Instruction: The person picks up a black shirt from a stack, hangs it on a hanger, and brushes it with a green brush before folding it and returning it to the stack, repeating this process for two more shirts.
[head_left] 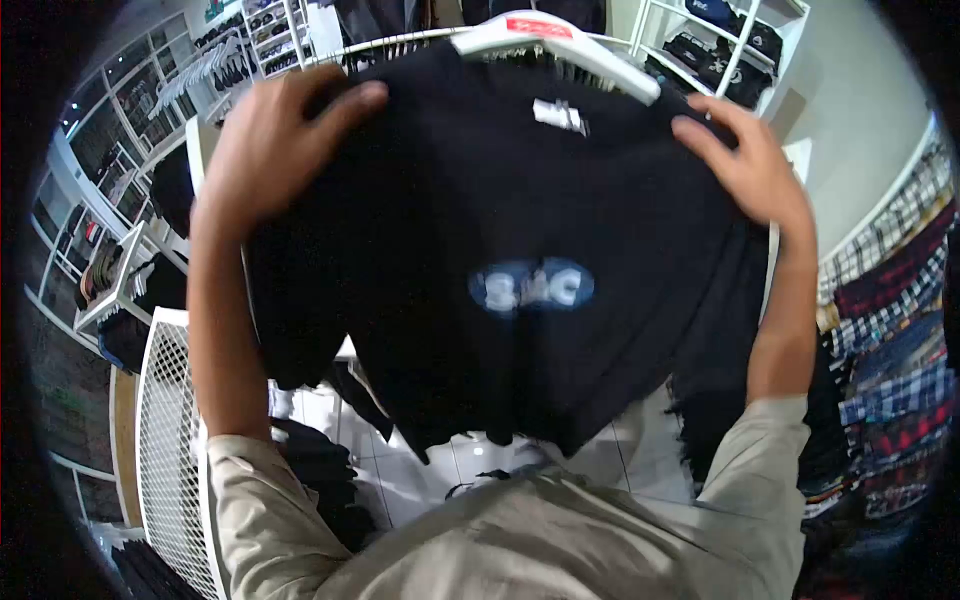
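A black T-shirt (430,220) is spread out in front of me, its lower edge hanging in folds. On its chest is a blue oval print (532,287) with pale letters, slightly blurred. A white hanger (590,48) with a red label shows at the neckline, where a small white tag (558,115) also sits. My left hand (275,140) grips the shirt's left shoulder, thumb in front and fingers partly hidden. At the opposite shoulder, my right hand (745,165) holds the cloth between thumb and fingers.
Behind the shirt runs a curved clothes rail (400,40). A white mesh panel (165,430) stands at lower left. Plaid shirts (890,390) hang along the right side. White shelves (790,25) with folded clothes are at upper right, and tiled floor (450,470) shows below.
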